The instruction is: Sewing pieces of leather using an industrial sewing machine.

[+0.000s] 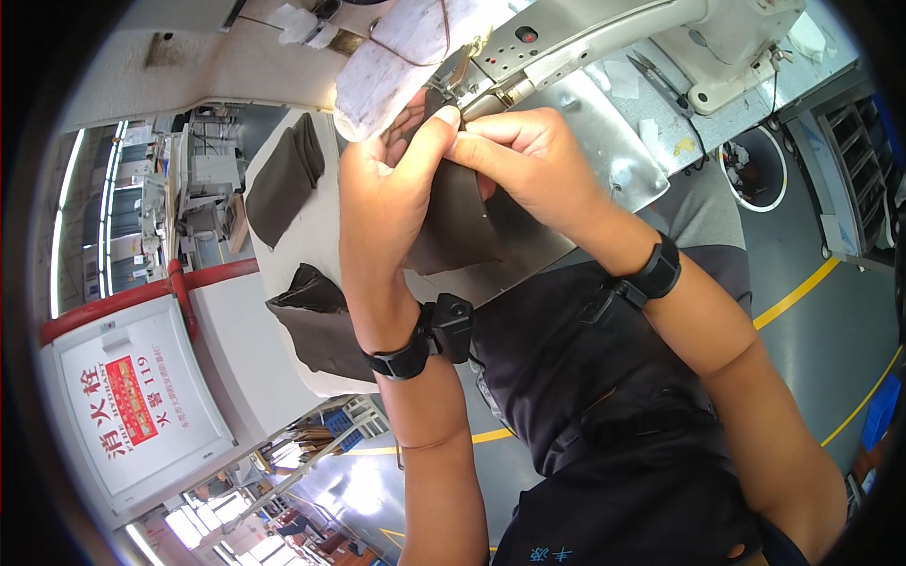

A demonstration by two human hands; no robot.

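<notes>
A dark brown piece of fabric (453, 231) hangs from my fingers just below the head of a sewing machine (585, 42). My left hand (401, 174) pinches its upper edge between thumb and fingers, with some fingers behind the cloth. Close against it, my right hand (524, 156) grips the same edge, thumb and forefinger pressed together. Both thumb tips meet near the needle area, and the exact spot under them is hidden. The lower part of the fabric rests over a shiny metal plate (618, 151) and the table.
Dark fabric stacks lie on the pale table to the left, one farther (285, 181) and one nearer (321, 325). A white marbled pad (401, 61) juts out over my left fingers. Thread snips (663, 83) lie right of the machine, and a white-rimmed bin (755, 193) stands on the floor.
</notes>
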